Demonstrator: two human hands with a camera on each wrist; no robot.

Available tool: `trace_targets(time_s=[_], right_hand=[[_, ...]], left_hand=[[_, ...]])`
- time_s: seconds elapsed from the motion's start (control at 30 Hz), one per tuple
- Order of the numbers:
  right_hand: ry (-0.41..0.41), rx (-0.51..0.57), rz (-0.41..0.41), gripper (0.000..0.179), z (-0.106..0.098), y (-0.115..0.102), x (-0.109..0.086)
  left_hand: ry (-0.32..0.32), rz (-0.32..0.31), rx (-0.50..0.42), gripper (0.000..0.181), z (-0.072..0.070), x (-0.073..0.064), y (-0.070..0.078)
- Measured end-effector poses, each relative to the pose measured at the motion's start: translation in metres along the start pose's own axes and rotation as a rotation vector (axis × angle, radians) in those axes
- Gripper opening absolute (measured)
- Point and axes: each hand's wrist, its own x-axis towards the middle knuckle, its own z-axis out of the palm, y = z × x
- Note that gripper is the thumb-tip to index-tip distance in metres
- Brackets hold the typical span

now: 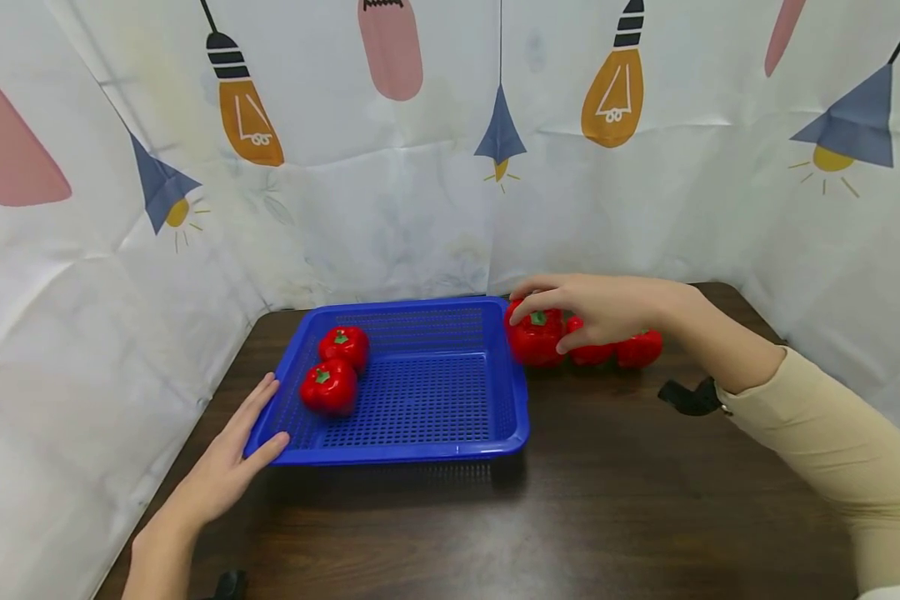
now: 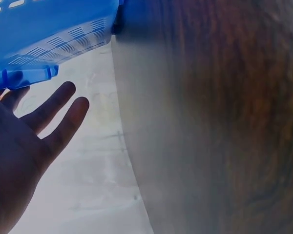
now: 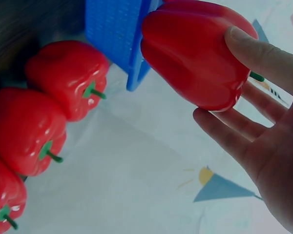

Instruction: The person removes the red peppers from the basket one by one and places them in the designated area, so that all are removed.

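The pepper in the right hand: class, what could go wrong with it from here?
The pepper looks smooth and shiny, and the right hand holds it between thumb and fingers, so it might slip. It is close beside the basket, so it could knock the rim. The left hand lies at the basket's left side without gripping it, so a bump might shift the basket.

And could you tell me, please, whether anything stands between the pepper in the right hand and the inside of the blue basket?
Only the basket's right wall: the held pepper appears right beside it, its clearance hard to tell. Nothing else visible intervenes; the two peppers inside lie toward the left.
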Motion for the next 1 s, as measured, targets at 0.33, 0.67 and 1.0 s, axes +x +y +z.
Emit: trace_targets(time_s=[0.33, 0.67, 1.0], right_hand=[[-0.005, -0.004, 0.047, 0.053, 0.008, 0.006, -0.017], [-0.024, 0.038, 0.078, 0.053, 0.027, 0.017, -0.029], [-0.040, 0.080, 0.092, 0.053, 0.051, 0.026, -0.031]], left_hand=[[0.005, 0.009, 0.008, 0.075, -0.002, -0.001, -0.002], [-0.004, 0.012, 0.011, 0.075, -0.004, -0.001, -0.002], [-0.008, 0.001, 0.012, 0.075, -0.004, -0.003, -0.003]])
